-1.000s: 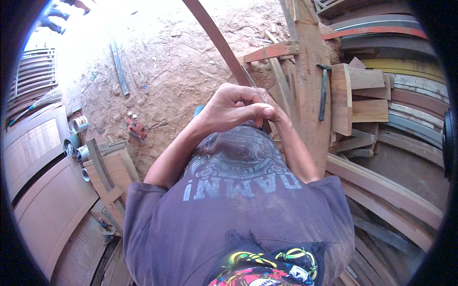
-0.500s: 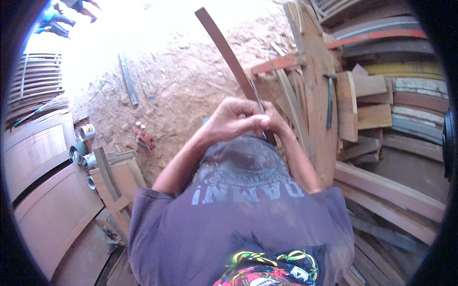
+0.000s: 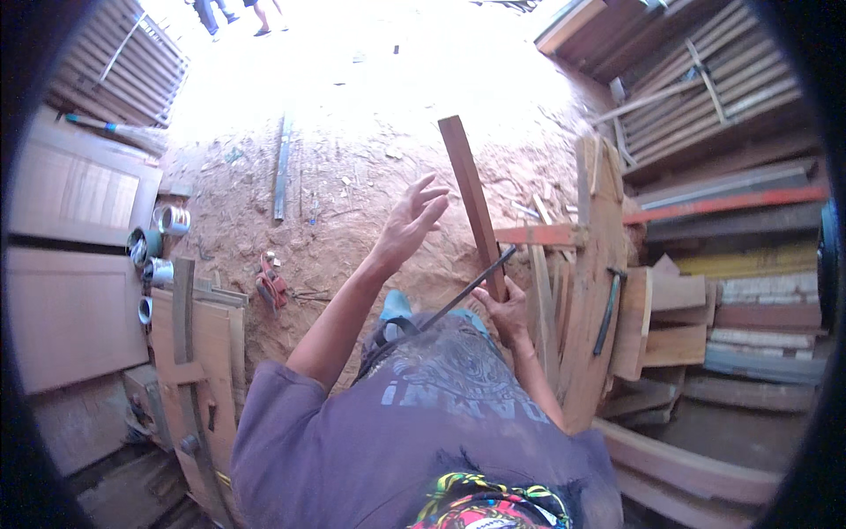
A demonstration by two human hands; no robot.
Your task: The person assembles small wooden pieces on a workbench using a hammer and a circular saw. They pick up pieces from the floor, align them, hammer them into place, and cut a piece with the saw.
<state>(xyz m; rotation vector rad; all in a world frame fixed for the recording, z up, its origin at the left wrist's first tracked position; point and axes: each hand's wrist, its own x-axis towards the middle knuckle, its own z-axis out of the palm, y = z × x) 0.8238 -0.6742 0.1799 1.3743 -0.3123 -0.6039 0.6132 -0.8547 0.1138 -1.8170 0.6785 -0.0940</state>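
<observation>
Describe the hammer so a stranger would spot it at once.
Start at the person's right hand and look further right to the long, thick wooden plank. Along its right edge lies the hammer. Its slim, dark handle and crosswise head set it apart from the broad, pale boards beside it.

My left hand [image 3: 410, 227] is raised out in front of me and empty, its fingers [image 3: 423, 196] loosely spread and slightly bent, reaching forward and toward my right. The left forearm [image 3: 339, 313] angles forward and inward from the elbow, and the left wrist [image 3: 379, 263] looks nearly straight. My right hand [image 3: 506, 312] sits closer to my body and lower in view, curled in a grip, with part of it hidden. The right forearm [image 3: 542, 375] runs forward and a little inward. My two hands are well apart, both forearms bare.
</observation>
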